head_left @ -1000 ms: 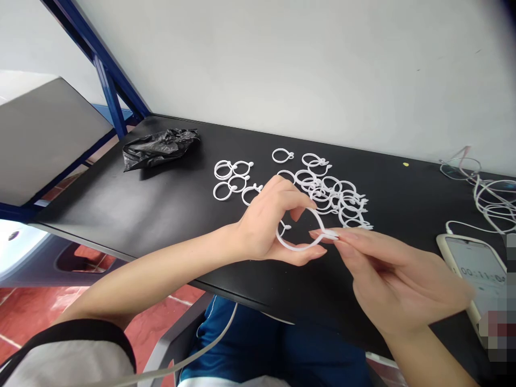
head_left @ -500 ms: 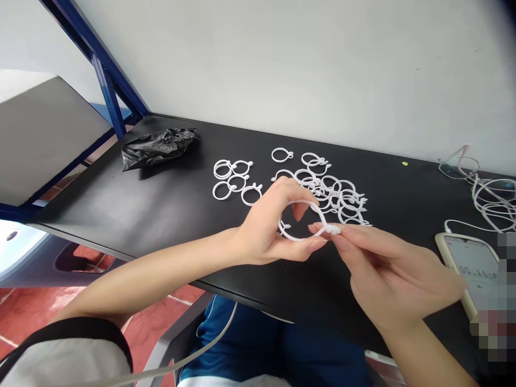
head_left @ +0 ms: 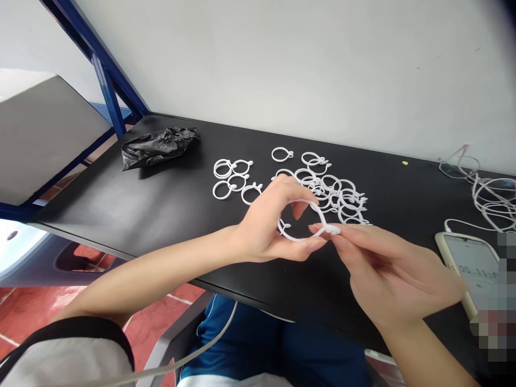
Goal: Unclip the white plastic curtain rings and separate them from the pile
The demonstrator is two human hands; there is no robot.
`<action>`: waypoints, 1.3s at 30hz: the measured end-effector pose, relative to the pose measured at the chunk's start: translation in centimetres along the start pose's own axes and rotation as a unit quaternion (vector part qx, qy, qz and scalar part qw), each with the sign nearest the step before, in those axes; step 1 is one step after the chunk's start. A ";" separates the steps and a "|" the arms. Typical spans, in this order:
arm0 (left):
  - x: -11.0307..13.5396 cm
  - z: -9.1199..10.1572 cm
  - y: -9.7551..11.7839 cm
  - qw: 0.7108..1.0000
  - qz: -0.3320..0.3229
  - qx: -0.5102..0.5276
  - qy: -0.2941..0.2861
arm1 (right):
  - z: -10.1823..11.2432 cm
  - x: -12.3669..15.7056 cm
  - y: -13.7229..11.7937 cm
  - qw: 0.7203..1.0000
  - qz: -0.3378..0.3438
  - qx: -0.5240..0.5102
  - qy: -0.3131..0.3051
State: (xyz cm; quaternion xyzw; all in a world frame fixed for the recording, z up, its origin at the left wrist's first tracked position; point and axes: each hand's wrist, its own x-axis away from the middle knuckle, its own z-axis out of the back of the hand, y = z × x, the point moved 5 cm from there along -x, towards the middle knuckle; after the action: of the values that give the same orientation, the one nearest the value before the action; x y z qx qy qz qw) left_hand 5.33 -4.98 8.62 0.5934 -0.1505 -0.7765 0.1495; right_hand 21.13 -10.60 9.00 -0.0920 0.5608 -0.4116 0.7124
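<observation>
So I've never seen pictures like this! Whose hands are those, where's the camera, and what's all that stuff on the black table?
There's no robot here, just one person's two bare hands. The camera is worn on that person's head and looks forward and down, so you see almost what they see.

The left hand curls around a white ring, and the right hand pinches the little tab sticking out of it.

On the black table lie more white rings, some overlapping. Farther left is a crumpled black bag. Over on the right is a phone with a white cord plugged in; the right hand and some blurry squares hide part of it.
</observation>
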 end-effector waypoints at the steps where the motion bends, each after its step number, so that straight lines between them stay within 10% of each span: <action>1: 0.0 0.1 0.0 1.000 -0.005 -0.004 -0.001 | 0.0 0.0 0.0 1.000 0.001 0.001 -0.002; 23: -0.2 0.8 -1.3 0.983 -0.107 -0.142 -0.052 | -0.6 -0.3 1.1 0.999 -0.019 -0.003 0.030; 31: 0.4 -0.6 -4.3 0.912 0.028 -0.225 -0.341 | -0.6 -0.6 3.7 0.993 -0.094 -0.037 0.057; 39: 1.4 -0.8 -5.6 0.867 0.112 -0.253 -0.414 | -0.9 -0.4 4.4 0.992 -0.110 -0.029 0.050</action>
State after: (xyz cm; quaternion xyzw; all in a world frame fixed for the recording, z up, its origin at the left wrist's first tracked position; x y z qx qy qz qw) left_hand 5.50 -0.50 4.92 0.1382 -0.0622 -0.9403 0.3047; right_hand 22.45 -7.19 6.42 -0.1528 0.5942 -0.4748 0.6310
